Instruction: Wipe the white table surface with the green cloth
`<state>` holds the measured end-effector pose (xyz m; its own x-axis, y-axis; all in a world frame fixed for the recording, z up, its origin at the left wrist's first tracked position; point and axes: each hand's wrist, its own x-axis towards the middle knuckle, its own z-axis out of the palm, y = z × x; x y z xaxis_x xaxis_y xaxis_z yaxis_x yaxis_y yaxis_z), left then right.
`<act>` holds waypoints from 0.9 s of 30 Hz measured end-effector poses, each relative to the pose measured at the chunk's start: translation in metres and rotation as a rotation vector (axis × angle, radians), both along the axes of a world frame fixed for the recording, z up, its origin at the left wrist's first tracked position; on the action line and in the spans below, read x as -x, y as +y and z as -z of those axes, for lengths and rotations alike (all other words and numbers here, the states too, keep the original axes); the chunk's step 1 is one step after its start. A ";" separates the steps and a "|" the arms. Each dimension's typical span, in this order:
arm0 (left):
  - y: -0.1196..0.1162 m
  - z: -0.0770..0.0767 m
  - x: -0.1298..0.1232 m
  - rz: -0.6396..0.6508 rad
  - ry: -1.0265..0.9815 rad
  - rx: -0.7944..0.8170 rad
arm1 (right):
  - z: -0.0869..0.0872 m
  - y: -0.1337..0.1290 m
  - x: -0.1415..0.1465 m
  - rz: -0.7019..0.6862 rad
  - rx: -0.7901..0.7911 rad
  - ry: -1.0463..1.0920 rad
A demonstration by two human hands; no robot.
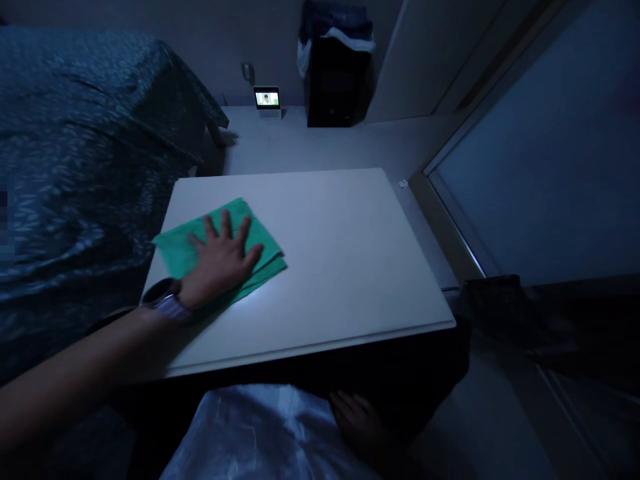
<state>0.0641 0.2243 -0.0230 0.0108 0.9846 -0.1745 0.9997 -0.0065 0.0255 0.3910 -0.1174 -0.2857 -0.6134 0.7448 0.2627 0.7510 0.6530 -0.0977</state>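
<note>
A folded green cloth (265, 241) lies flat on the left part of a white tabletop (350, 253). My left hand (220, 260) presses down on it with the fingers spread, and a watch is on that wrist. My right hand (356, 413) rests low beside my shirt, below the table's front edge, in deep shadow. Its fingers show only dimly, lying extended over something dark, and nothing can be seen in them.
A bed with a patterned cover (75, 133) stands at the left. Beyond the table are a small lit screen (267, 99) on the floor and a black cabinet (335, 83) with clothes on top. A dark bag-like object (500, 307) is at the right.
</note>
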 end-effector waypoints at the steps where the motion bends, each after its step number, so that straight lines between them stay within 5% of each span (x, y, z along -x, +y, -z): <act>1: 0.007 -0.002 -0.024 0.079 -0.006 -0.007 | -0.001 0.001 0.001 0.003 0.003 0.014; 9: 0.035 0.000 -0.244 0.527 -0.187 -0.032 | -0.011 0.002 0.004 0.048 -0.002 0.048; 12: 0.031 0.007 -0.296 0.752 -0.245 -0.026 | -0.008 -0.004 0.004 0.056 -0.014 0.024; 14: 0.027 0.009 -0.308 0.845 -0.263 -0.022 | -0.004 -0.006 0.004 0.057 0.003 -0.011; 19: 0.015 0.005 -0.262 0.896 -0.252 0.014 | 0.001 -0.004 0.000 0.020 0.014 -0.047; 23: 0.007 0.004 -0.176 0.820 -0.238 -0.006 | -0.005 0.000 -0.005 -0.035 0.053 -0.062; 27: -0.011 0.007 -0.069 0.606 -0.132 -0.023 | -0.010 0.001 -0.004 0.006 0.031 0.003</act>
